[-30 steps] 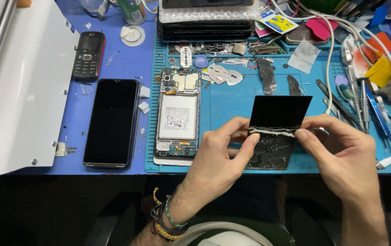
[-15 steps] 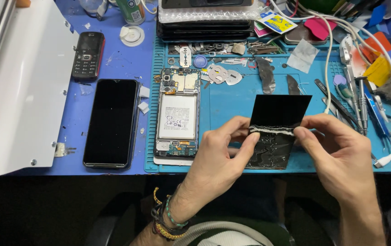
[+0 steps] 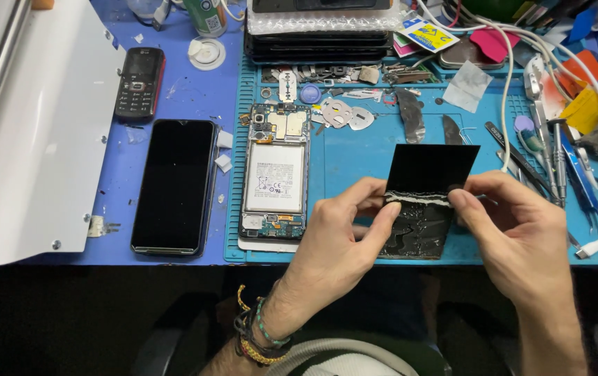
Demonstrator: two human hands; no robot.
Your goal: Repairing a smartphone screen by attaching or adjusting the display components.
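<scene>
Both of my hands hold a black phone screen panel point(image 3: 430, 170) above the front edge of a blue work mat point(image 3: 355, 150). The panel is bent or broken across its middle along a pale, glue-streaked line, so its upper half stands up and its lower half lies flatter. My left hand point(image 3: 344, 233) pinches the panel's left edge at the fold. My right hand point(image 3: 515, 230) grips the right edge at the same height. An opened phone body point(image 3: 276, 170) with its battery and circuit boards showing lies on the mat just left of my left hand.
A whole black smartphone point(image 3: 174, 184) and a small keypad phone point(image 3: 139, 82) lie on the blue table to the left. A white panel point(image 3: 31, 132) fills the far left. Screwdrivers, tweezers point(image 3: 553, 150), cables, blades and small metal parts crowd the mat's back and right side.
The panel's upper half has shifted slightly and my hands have crept a little along the fold; otherwise the scene is the same.
</scene>
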